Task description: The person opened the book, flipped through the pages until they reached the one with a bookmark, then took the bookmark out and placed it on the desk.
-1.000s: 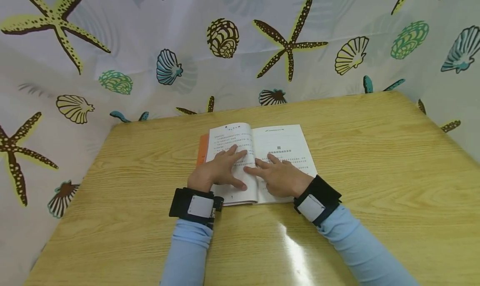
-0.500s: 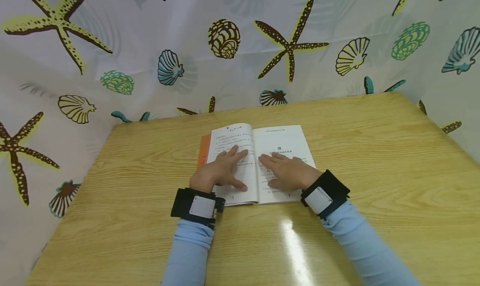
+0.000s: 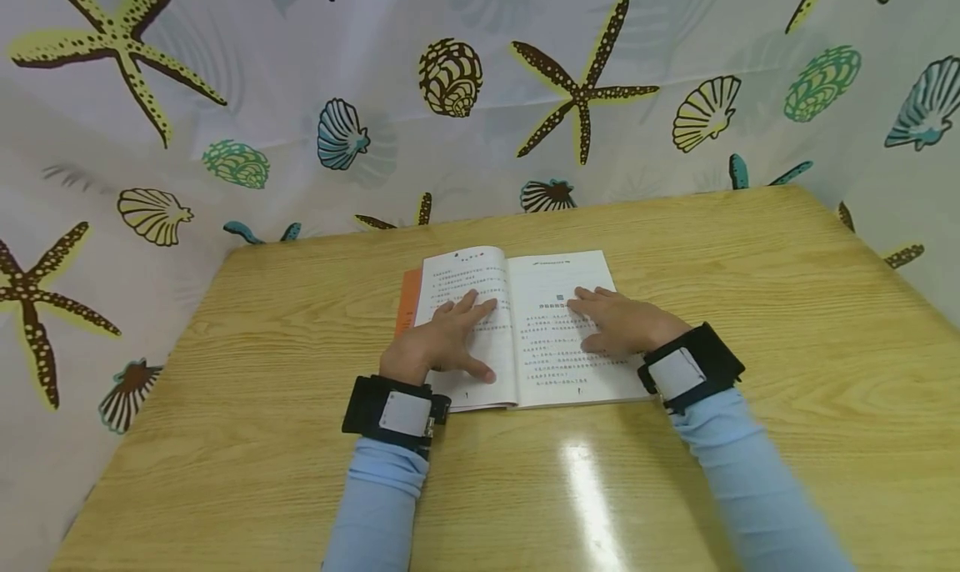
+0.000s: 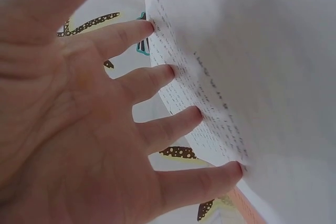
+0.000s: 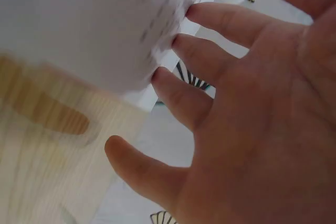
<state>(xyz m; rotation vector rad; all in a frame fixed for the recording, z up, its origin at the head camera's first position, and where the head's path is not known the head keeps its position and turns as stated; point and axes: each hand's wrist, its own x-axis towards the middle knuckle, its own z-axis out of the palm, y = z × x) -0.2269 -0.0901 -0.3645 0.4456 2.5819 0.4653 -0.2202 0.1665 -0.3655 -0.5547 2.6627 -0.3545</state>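
Note:
An open book with printed white pages lies on the wooden table, its spine running away from me. Along its left side a strip of orange cover sticks out. My left hand rests on the left page with fingers spread; in the left wrist view its fingertips touch the printed paper. Over the outer part of the right page lies my right hand, fingers extended. The right wrist view shows several fingertips at the page and the little finger out past its edge.
The wooden table stretches to both sides of the book. Behind and at the sides hangs a white cloth printed with starfish and shells. Black bands with white plates wrap both wrists over light blue sleeves.
My right hand has slid from the book's central fold rightward across the right page to its outer side, uncovering more print. The left hand has stayed in place on the left page.

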